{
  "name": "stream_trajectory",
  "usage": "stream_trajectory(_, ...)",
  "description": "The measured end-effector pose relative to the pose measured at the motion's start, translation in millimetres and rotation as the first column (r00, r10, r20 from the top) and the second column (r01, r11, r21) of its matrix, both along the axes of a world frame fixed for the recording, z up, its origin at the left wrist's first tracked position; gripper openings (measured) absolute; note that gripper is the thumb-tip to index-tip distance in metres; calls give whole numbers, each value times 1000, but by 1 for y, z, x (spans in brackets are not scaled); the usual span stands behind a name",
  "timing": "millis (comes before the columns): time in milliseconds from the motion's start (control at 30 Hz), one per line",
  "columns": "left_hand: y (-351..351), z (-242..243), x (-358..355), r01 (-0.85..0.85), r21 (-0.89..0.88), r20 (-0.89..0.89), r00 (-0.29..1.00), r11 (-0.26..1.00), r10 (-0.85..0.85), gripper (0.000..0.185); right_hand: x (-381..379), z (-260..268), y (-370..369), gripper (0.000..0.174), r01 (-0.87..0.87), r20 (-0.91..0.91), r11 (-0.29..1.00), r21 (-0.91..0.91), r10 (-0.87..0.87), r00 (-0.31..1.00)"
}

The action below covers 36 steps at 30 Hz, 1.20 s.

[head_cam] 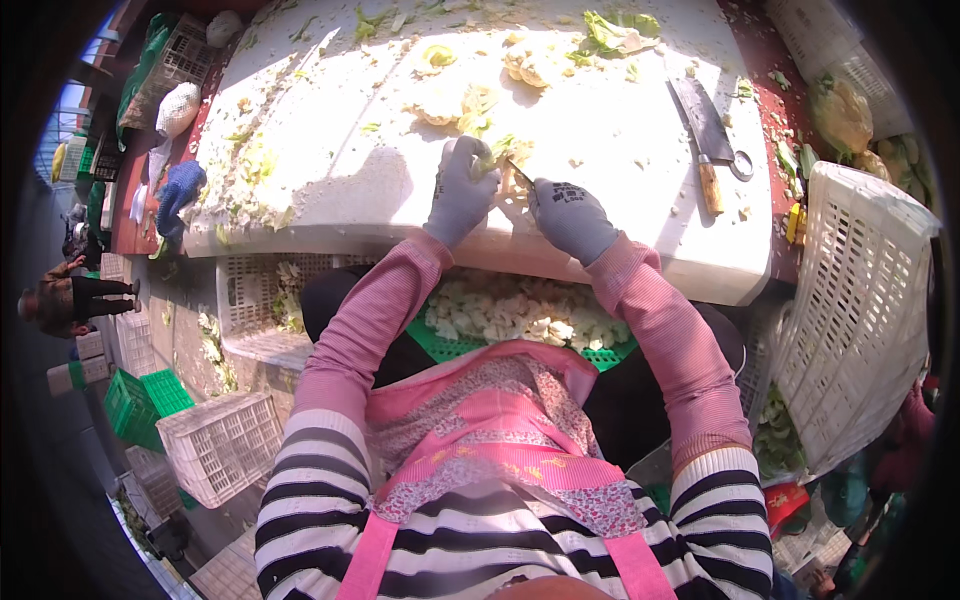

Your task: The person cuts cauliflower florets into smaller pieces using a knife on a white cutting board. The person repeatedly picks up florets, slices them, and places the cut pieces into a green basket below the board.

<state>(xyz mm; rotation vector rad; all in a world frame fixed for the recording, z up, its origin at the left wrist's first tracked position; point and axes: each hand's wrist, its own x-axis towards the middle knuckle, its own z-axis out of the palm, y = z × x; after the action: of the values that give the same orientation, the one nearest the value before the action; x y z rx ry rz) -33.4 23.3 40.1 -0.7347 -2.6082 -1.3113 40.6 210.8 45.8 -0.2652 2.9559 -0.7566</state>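
My left hand (463, 191), in a grey glove, grips a piece of cauliflower (506, 154) with pale green leaf at its base, just above the near edge of the white table (360, 225). Closed around a small knife (520, 172), my right hand (574, 217) is gloved too; the dark blade reaches to the cauliflower, its handle hidden in the hand. Beyond the hands lie cauliflower heads (529, 64) and trimmed leaves (615, 34). Below the table edge, a green plastic basket (600, 358) in front of my body holds many cut white florets (525, 311).
A cleaver with a wooden handle (705, 142) lies on the right of the table, beside a metal ring (742, 166). Scraps (255, 180) cover the left side, near a blue cloth (180, 195). White crates (855, 315) stand at right and left. Another person (75, 296) stands far left.
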Motion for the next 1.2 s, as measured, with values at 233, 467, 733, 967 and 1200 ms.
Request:
stream_trajectory(233,9,-9,8,-56,264,190,982,963,5,38,-3,3,9,31,-65,186,900,-431,159,970)
stream_trajectory(467,4,-23,17,-47,47,-72,996,998,51,73,8,-6,-15,23,63,213,984,165,-98,972)
stream_trajectory(733,-17,-3,8,-318,506,396,912,802,112,74,21,44,11,27,-18,246,993,-113,45,968)
stream_trajectory(967,-167,65,11,-340,771,329,937,539,119,66,8,30,37,17,521,581,596,-611,-110,807)
stream_trajectory(1200,-205,117,78,-816,-336,-477,578,471,662,88,16,59,29,23,473,543,298,-829,226,809)
